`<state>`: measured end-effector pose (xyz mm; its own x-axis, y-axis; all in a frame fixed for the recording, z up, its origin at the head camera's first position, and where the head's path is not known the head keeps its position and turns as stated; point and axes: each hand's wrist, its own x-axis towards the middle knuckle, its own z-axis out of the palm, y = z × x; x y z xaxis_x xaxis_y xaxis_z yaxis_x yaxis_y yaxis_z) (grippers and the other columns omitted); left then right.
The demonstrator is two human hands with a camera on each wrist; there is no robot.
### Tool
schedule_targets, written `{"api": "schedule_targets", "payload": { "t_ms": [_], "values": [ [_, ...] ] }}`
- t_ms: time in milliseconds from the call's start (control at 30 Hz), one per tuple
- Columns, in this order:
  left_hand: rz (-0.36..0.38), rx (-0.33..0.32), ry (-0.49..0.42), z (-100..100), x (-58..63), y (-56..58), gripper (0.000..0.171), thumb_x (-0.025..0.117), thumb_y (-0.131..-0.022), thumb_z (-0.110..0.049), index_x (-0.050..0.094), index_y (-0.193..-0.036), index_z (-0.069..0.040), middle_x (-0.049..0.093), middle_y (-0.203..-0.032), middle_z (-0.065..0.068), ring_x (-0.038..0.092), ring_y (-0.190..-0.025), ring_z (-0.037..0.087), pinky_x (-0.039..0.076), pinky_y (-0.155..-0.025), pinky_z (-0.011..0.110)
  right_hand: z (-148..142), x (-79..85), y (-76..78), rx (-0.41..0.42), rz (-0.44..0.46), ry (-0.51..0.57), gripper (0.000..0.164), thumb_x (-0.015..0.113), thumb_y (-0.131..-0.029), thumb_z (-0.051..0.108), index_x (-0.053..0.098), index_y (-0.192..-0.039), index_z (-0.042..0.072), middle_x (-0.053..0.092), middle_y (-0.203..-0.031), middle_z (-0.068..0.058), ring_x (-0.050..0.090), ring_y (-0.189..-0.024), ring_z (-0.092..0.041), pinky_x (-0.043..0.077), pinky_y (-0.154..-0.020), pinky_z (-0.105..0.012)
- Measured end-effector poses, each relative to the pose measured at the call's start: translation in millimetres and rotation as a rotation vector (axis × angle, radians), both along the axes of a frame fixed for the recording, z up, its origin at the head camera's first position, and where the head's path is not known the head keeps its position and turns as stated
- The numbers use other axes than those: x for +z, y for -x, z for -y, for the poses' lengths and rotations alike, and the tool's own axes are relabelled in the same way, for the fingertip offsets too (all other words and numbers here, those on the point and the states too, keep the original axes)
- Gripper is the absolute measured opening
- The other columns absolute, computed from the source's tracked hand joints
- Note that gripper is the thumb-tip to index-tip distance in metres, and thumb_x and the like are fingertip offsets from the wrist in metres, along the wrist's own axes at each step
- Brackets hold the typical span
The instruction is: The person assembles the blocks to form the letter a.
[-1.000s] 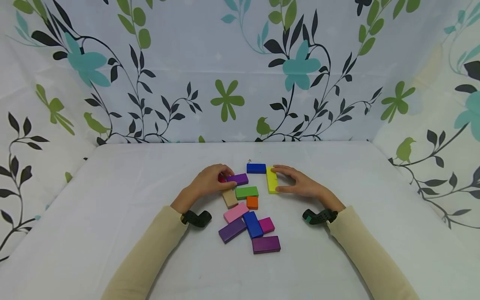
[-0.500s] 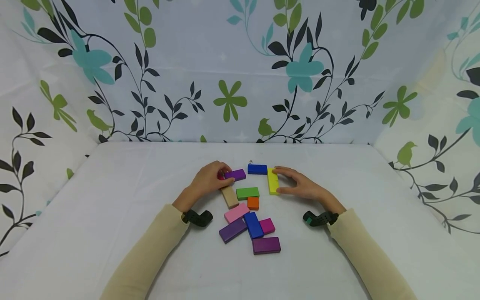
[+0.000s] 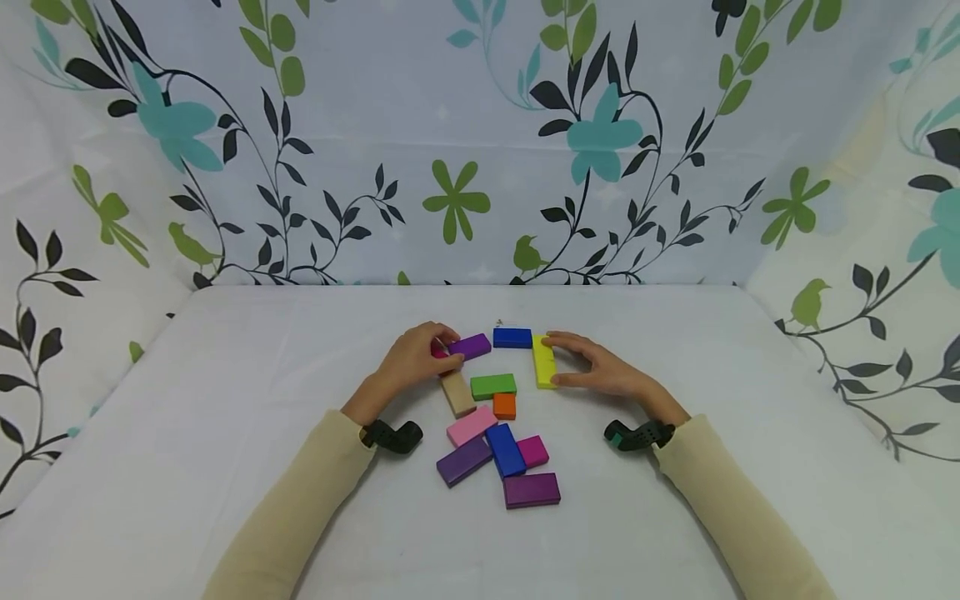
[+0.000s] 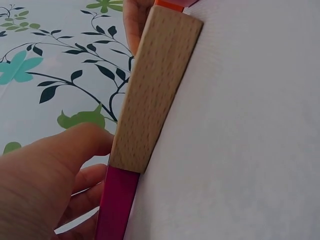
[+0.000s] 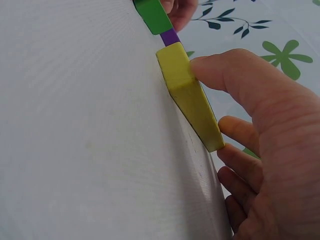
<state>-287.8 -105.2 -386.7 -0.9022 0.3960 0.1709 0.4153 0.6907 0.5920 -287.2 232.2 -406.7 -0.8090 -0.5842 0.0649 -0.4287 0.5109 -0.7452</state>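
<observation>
With thumb and fingertips my left hand (image 3: 414, 358) pinches the left end of a purple block (image 3: 472, 347). Partly hidden under those fingers, a magenta block (image 4: 118, 202) lies end to end with a plain wooden block (image 4: 156, 90). My right hand (image 3: 603, 369) holds a yellow block (image 3: 544, 363) along its right side, thumb at the near end and index finger at the far end. Just left of the yellow block's far end is a blue block (image 3: 512, 337). A green block (image 3: 492, 386) and an orange block (image 3: 505, 406) sit between the hands.
Nearer the body lie a pink block (image 3: 472, 426), a dark purple block (image 3: 464, 461), a second blue block (image 3: 506, 450), a small magenta block (image 3: 534, 451) and a plum block (image 3: 532, 490). Leaf-patterned cloth (image 3: 337, 142) stands behind the white table (image 3: 637, 517).
My left hand has shifted the purple block slightly left and away from the body, toward the magenta block. The right hand stays at the yellow block.
</observation>
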Motion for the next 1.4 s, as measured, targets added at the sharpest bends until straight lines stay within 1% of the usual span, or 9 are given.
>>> {"api": "schedule_targets", "payload": {
  "t_ms": [133, 233, 333, 467, 600, 833, 1000, 1233, 1400],
  "values": [
    [0.007, 0.025, 0.016, 1, -1.2, -0.6, 0.038, 0.07, -0.089, -0.026, 0.064, -0.12, -0.004, 0.065, -0.109, 0.012, 0.06, -0.094, 0.024, 0.049, -0.086, 0.04, 4, 0.1, -0.8, -0.004, 0.042, 0.006, 0.066, 0.071, -0.089, 0.027, 0.043, -0.147, 0.01, 0.026, -0.159, -0.014, 0.016, -0.147, -0.038, 0.012, -0.114, -0.063],
    [0.012, 0.038, 0.026, 1, -2.1, -0.5, 0.038, 0.07, -0.09, -0.026, 0.064, -0.121, -0.004, 0.065, -0.11, 0.012, 0.06, -0.094, 0.024, 0.049, -0.087, 0.041, 6, -0.1, -1.6, -0.009, 0.046, 0.002, 0.065, 0.07, -0.089, 0.023, 0.043, -0.147, 0.01, 0.026, -0.159, -0.013, 0.016, -0.147, -0.038, 0.012, -0.114, -0.062],
    [0.011, 0.053, 0.032, 1, -3.1, -0.1, 0.037, 0.069, -0.09, -0.025, 0.065, -0.121, -0.005, 0.064, -0.11, 0.012, 0.06, -0.094, 0.025, 0.048, -0.086, 0.043, 7, -0.5, -1.4, -0.007, 0.046, -0.003, 0.065, 0.07, -0.09, 0.023, 0.043, -0.147, 0.01, 0.026, -0.159, -0.013, 0.017, -0.147, -0.037, 0.013, -0.114, -0.062],
    [-0.012, 0.062, 0.032, 0, -4.2, 0.3, 0.036, 0.068, -0.091, -0.025, 0.065, -0.121, -0.006, 0.06, -0.11, 0.014, 0.058, -0.092, 0.025, 0.046, -0.084, 0.043, 8, 1.9, -2.4, -0.008, 0.046, -0.004, 0.066, 0.07, -0.089, 0.025, 0.042, -0.147, 0.009, 0.025, -0.159, -0.014, 0.018, -0.146, -0.038, 0.014, -0.113, -0.062],
    [-0.044, 0.065, 0.026, 0, -4.2, 0.4, 0.036, 0.068, -0.089, -0.024, 0.066, -0.121, -0.007, 0.056, -0.105, 0.014, 0.057, -0.089, 0.026, 0.045, -0.081, 0.042, 8, 5.4, -3.1, -0.018, 0.049, -0.003, 0.066, 0.071, -0.089, 0.023, 0.042, -0.147, 0.01, 0.025, -0.159, -0.012, 0.018, -0.147, -0.036, 0.014, -0.114, -0.061],
    [-0.058, 0.074, 0.044, -4, -5.0, 3.5, 0.036, 0.067, -0.089, -0.024, 0.066, -0.121, -0.007, 0.064, -0.1, 0.01, 0.059, -0.09, 0.025, 0.044, -0.082, 0.044, 6, 5.1, -1.5, -0.012, 0.036, -0.001, 0.066, 0.07, -0.09, 0.022, 0.042, -0.147, 0.008, 0.024, -0.16, -0.013, 0.017, -0.147, -0.038, 0.013, -0.114, -0.061],
    [-0.056, 0.088, 0.033, -6, -5.2, 3.2, 0.037, 0.067, -0.09, -0.025, 0.065, -0.122, -0.006, 0.064, -0.1, 0.009, 0.059, -0.09, 0.024, 0.042, -0.083, 0.044, 5, 5.6, -2.6, -0.014, 0.027, 0.0, 0.065, 0.07, -0.09, 0.019, 0.042, -0.147, 0.007, 0.024, -0.159, -0.015, 0.017, -0.146, -0.039, 0.013, -0.114, -0.062],
    [-0.058, 0.103, 0.041, -8, -6.7, 3.2, 0.037, 0.067, -0.091, -0.025, 0.066, -0.123, -0.007, 0.065, -0.101, 0.01, 0.058, -0.089, 0.025, 0.04, -0.082, 0.043, 4, 3.3, -0.7, -0.021, 0.034, -0.003, 0.065, 0.07, -0.09, 0.022, 0.042, -0.147, 0.009, 0.024, -0.159, -0.014, 0.017, -0.147, -0.038, 0.013, -0.113, -0.063],
    [-0.059, 0.097, 0.043, -9, -8.0, 4.0, 0.036, 0.067, -0.091, -0.024, 0.065, -0.123, -0.007, 0.064, -0.101, 0.01, 0.057, -0.089, 0.025, 0.04, -0.083, 0.044, 3, 2.4, -0.5, -0.022, 0.049, 0.007, 0.065, 0.07, -0.089, 0.022, 0.042, -0.147, 0.01, 0.024, -0.16, -0.012, 0.017, -0.147, -0.036, 0.013, -0.114, -0.062]
  ]
}}
